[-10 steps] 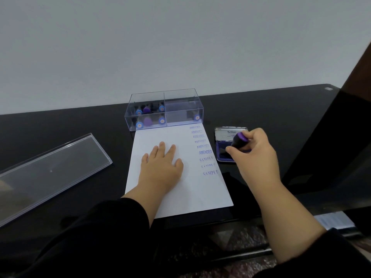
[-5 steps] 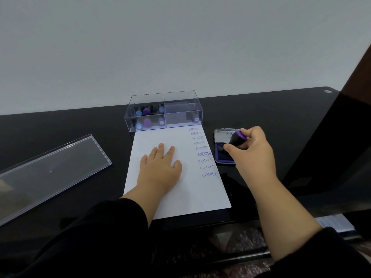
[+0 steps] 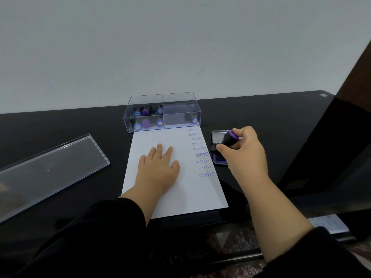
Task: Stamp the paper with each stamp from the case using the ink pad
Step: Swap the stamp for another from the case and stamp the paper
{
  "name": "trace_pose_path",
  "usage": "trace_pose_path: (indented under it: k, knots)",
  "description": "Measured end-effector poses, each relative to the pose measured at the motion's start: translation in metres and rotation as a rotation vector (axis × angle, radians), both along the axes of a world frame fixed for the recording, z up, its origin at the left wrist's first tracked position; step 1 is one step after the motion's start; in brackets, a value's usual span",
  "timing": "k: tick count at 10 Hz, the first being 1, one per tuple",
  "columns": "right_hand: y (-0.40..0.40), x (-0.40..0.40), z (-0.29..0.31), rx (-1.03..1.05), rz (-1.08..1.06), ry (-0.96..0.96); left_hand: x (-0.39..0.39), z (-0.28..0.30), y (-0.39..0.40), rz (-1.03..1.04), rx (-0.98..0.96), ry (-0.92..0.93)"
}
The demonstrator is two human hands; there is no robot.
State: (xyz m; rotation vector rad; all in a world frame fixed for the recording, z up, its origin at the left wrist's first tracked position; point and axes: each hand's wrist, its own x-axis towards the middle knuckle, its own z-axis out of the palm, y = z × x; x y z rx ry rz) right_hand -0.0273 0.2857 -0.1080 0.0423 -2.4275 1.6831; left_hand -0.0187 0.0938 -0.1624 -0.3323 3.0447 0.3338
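Head view: paper (image 3: 160, 137) reading "AMENDED" and "SAMPLE" under flat left hand (image 3: 158, 167); right hand (image 3: 244, 151) gripping stamp (image 3: 227, 139).

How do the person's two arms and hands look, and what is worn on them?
Both hands are bare: the left hand and the right hand show no gloves, rings or watch. Each arm has a black sleeve pushed back from the wrist, so both forearms are uncovered. The cloth is plain, with no markings.

The left hand (image 3: 158, 167) lies flat on the paper (image 3: 180, 189); the right hand (image 3: 244, 151) pinches a purple-capped stamp (image 3: 227, 139) over the ink pad (image 3: 218, 159), near the clear case (image 3: 162, 113).
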Motion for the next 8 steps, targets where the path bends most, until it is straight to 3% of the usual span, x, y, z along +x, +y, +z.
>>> trace_pose_path:
  k: [5,8]
  knots:
    - [0.001,-0.002,-0.001,0.027,-0.01,-0.013,0.001,0.0,0.0,-0.005,0.007,-0.008]
    - [0.006,-0.013,-0.004,0.261,-0.065,0.031,0.0,-0.002,-0.002,-0.005,0.006,0.01]
